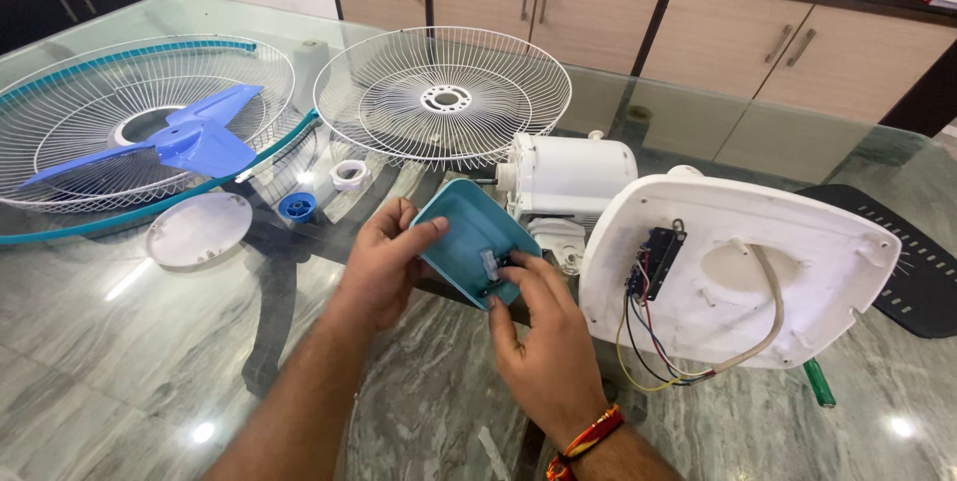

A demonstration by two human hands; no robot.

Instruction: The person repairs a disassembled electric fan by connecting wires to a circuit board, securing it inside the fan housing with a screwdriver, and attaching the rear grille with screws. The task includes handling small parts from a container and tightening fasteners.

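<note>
Teal plastic cover (469, 237), a small curved housing piece, sits tilted between both hands above the glass table (120, 341): the left hand (384, 262) clasps its near-left edge, thumb over the rim, while the right hand (543, 336) pinches at a small switch part (490, 267) inside it. By my reading, the work is freeing or seating that part, which calls for a steady cover and fine fingertip pressure. Just right of the grip, the upturned white fan base (738, 272) with loose wires (648, 341) crowds the right hand. Beyond lie the motor (568, 177), two wire guards (444, 92) and a blue blade (189, 142).
</note>
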